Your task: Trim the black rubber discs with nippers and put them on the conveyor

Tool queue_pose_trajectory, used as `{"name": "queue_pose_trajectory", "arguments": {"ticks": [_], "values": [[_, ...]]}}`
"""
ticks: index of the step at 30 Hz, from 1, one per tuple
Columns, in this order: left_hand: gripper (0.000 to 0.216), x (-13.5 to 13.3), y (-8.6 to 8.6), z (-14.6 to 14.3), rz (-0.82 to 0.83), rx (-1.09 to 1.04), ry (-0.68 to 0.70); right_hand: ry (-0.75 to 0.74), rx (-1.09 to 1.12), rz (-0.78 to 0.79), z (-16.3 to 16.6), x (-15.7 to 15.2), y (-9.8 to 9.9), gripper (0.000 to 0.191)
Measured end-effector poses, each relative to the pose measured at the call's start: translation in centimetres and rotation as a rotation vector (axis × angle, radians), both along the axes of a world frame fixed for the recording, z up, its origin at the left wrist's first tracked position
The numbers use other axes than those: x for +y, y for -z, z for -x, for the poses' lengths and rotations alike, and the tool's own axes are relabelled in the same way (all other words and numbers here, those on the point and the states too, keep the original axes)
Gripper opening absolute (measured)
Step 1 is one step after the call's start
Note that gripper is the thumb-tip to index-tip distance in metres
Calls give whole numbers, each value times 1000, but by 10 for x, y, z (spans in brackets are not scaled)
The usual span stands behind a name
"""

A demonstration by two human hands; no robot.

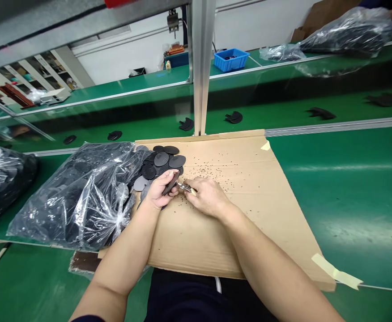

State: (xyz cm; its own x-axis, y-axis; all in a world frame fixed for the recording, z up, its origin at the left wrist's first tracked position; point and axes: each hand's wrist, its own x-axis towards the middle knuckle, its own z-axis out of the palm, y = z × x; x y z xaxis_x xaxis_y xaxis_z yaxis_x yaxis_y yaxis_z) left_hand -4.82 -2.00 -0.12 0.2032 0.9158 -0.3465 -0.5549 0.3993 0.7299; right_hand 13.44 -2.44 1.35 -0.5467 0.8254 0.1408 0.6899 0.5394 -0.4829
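My left hand (162, 189) is closed around a black oval plastic disc (171, 183), tilted on its edge. My right hand (207, 194) grips small metal nippers (185, 187) with a pale handle, and their jaws meet the edge of the disc. The fingers hide part of both. Just behind my left hand lies a loose pile of black and grey discs (161, 158), spilling from a clear plastic bag (91, 192) full of more. Tiny dark scraps (209, 170) are scattered over the cardboard sheet (202, 250) under my hands.
A conveyor belt (276, 120) behind a metal rail carries several black parts (233, 117). Beside an upright metal post (202, 67) a blue bin (231, 60) stands on the far bench. Another filled bag (4, 183) sits at the left. Tape (337, 271) holds the cardboard's right corner.
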Motion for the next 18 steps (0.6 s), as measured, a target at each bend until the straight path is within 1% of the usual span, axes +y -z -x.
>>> {"name": "queue_pose_trajectory", "arguments": {"ticks": [4, 9, 13, 15, 17, 18], "values": [[30, -1, -1, -2, 5, 32, -17, -13, -44, -17, 0, 0, 0, 26], [23, -2, -2, -5, 13, 57, -66, 8, -151, -40, 1, 1, 1, 25], [22, 0, 0, -5, 33, 64, -69, 32, -190, -7, 3, 0, -2, 22], [24, 1, 1, -6, 23, 49, -60, 34, -96, 41, 3, 0, 0, 21], [26, 0, -1, -7, 6, 34, -104, 42, 120, 119, 4, 2, 5, 19], [27, -1, -3, -8, -7, 36, -156, 80, 261, 159, 4, 4, 9, 17]]}}
